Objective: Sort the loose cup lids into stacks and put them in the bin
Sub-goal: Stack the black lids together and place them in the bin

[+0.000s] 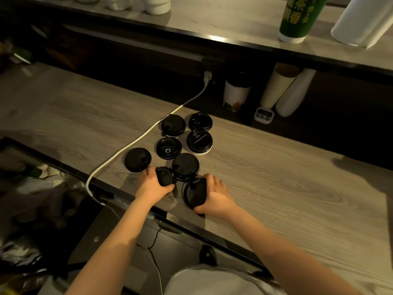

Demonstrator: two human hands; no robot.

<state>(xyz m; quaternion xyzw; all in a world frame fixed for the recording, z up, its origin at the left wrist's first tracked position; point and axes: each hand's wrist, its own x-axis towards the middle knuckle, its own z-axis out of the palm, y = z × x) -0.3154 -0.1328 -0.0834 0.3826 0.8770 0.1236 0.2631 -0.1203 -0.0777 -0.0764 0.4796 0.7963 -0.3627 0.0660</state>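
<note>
On countertop (276,167), round black lids (169,148)

On the counter (276,167) a cluster of lids (169,148) lies just right of the cable (136,143), which runs from the back wall to the front edge; at the cluster's near side the left hand (152,185) holds the left lid (164,177); the right hand (217,195) holds the right lid (194,193) just beside it; behind, at the wall, stands a cup (236,92), with a timer (263,116) and leaning cup stacks (276,88) to its right; the shelf (212,20) above bears a tall cup (297,18).
</note>
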